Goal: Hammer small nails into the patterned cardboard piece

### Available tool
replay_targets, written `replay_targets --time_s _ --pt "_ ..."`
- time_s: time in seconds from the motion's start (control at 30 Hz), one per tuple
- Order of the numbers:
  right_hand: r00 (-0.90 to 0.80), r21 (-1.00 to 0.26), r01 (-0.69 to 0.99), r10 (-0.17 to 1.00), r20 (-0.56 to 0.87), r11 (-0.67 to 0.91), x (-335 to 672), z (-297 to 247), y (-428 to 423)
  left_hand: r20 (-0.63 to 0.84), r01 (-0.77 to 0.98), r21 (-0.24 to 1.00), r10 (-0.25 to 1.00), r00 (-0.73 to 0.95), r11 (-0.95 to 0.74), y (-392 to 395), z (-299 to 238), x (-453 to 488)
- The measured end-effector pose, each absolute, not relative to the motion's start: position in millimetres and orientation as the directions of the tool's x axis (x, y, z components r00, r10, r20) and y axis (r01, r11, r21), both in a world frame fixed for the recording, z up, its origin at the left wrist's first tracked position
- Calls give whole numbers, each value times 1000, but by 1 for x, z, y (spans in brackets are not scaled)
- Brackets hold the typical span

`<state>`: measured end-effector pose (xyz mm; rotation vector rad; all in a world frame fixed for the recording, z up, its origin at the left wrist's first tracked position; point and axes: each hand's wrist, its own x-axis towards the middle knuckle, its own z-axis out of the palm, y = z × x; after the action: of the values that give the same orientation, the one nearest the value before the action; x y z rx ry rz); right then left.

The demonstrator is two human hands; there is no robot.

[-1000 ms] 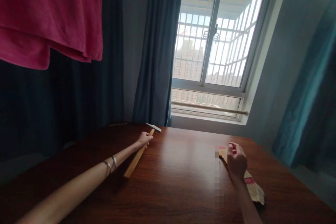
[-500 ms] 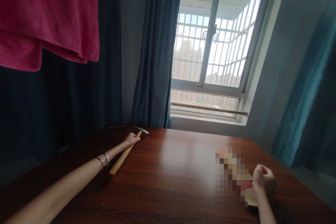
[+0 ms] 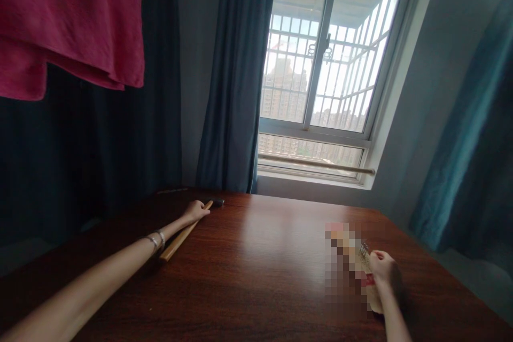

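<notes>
My left hand (image 3: 195, 212) is closed around the upper handle of a hammer (image 3: 182, 240), close to its head. The wooden handle slants down toward me, and the dark metal head points right, at the far left of the table. On the right, my right hand (image 3: 383, 268) is closed with its fingers curled, over a tan packet (image 3: 374, 299) with red markings. Several thin metal pieces like nails (image 3: 364, 249) show just left of its fingertips, above the packet; whether the fingers hold any is hidden. Pixel blocks cover the packet's left part.
Both arms reach over a dark brown wooden table (image 3: 256, 278). Behind it stand a barred window (image 3: 316, 91) and blue curtains (image 3: 236, 80). A pink cloth (image 3: 80, 21) hangs at the upper left. A rail (image 3: 312, 163) crosses the window's lower part.
My right hand has moved left, closer over the packet, and the thin metal pieces have come into view. The hammer's head has turned in my left hand, its face now dark.
</notes>
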<state>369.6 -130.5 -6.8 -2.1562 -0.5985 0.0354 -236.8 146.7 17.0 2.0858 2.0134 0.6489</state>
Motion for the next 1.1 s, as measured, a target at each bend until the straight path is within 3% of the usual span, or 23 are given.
replay_targets --time_s 0.3,0.6,0.8,0.9,1.0,1.1 --pt "816 -753 479 546 191 -452 360 -16 -119 202 888 442 979 37 -125 122 34 -228" --pt "541 -664 698 805 243 -269 269 -4 -81 218 911 356 967 135 -207 136 21 -235" --pt "314 -717 697 905 288 -14 194 -4 -57 164 931 337 982 92 -143 128 27 -238" --pt "215 -729 678 924 316 91 153 -5 -44 148 967 239 987 56 -91 116 35 -234" --pt "144 -733 664 936 320 148 111 -5 -31 211 991 113 976 53 -78 106 41 -224" --pt "58 -732 645 941 332 218 73 -4 -24 315 980 175 948 37 -97 96 45 -206"
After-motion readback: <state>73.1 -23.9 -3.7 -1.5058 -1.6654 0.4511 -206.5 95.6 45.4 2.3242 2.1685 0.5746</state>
